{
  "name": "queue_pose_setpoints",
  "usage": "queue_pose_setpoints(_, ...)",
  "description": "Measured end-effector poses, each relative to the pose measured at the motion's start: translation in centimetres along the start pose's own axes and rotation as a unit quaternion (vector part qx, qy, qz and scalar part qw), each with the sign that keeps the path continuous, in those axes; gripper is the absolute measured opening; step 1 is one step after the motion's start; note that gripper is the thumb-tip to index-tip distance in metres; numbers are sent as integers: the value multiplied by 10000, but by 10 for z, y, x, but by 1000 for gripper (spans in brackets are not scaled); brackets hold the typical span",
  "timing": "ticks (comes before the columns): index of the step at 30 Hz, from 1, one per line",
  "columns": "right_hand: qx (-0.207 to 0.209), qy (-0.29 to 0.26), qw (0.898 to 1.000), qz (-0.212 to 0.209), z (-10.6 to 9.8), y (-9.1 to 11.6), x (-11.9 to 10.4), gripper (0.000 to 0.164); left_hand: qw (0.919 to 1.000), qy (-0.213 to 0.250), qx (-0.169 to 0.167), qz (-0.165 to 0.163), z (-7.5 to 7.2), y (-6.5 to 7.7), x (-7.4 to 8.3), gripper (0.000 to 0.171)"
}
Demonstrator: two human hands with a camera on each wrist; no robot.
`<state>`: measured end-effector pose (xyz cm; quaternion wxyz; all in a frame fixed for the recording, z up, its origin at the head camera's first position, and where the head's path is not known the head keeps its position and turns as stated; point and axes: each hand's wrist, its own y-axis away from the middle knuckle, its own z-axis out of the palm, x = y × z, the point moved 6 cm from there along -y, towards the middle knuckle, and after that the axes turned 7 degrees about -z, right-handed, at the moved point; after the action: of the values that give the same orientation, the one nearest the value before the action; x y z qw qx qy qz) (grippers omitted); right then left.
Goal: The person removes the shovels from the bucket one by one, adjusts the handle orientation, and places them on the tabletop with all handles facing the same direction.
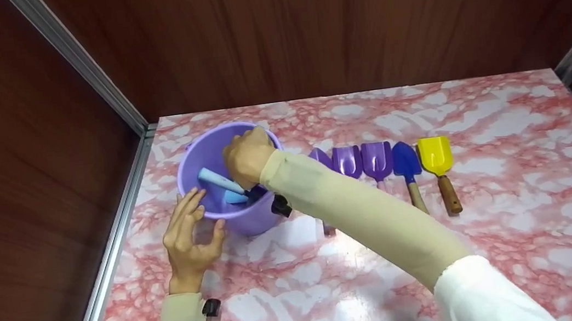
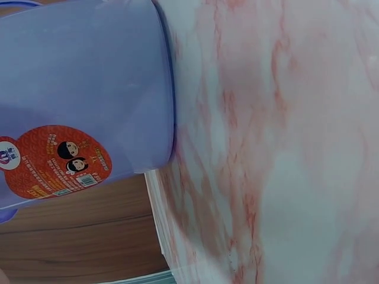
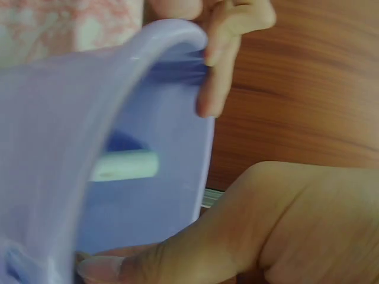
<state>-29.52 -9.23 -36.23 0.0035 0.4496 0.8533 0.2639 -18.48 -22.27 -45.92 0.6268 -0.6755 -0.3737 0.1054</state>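
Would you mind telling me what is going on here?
Someone has their right hand inside a purple bucket and their left hand at its rim; I can't see whether the right holds anything. A light-blue handle shows inside. Purple shovels, a blue shovel and a yellow shovel lie in a row on the table.

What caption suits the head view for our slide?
Right hand reaches into a purple bucket, left hand at its rim, shovels alongside.

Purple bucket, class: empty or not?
Not empty: in the head view, a light-blue handle shows inside the purple bucket.
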Motion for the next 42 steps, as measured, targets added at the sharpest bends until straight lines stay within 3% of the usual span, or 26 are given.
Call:
queue_pose_setpoints(12,697,-147,9974,45,-14,21,24,33,10000,53,-51,-44,1,-5,2,47)
queue_pose_setpoints(16,841,-269,9961,15,-11,24,40,37,10000,49,-39,-44,1,-6,2,47)
queue_pose_setpoints(21,1334,-658,9888,-158,-3,31,68,39,10000,77,12,-41,1,-5,3,45)
queue_pose_setpoints(27,1930,-1430,9699,-403,14,41,105,11,9999,50,100,-88,-1,-1,4,45)
queue_pose_setpoints(32,2420,-2119,9450,-590,34,52,127,17,9998,18,170,-110,-2,0,4,46)
queue_pose_setpoints(37,3135,-2462,9148,-645,59,63,144,21,9997,55,198,-118,0,-2,6,44)
queue_pose_setpoints(42,3552,-2792,8901,-600,85,73,160,29,9996,104,255,-83,2,-5,12,44)
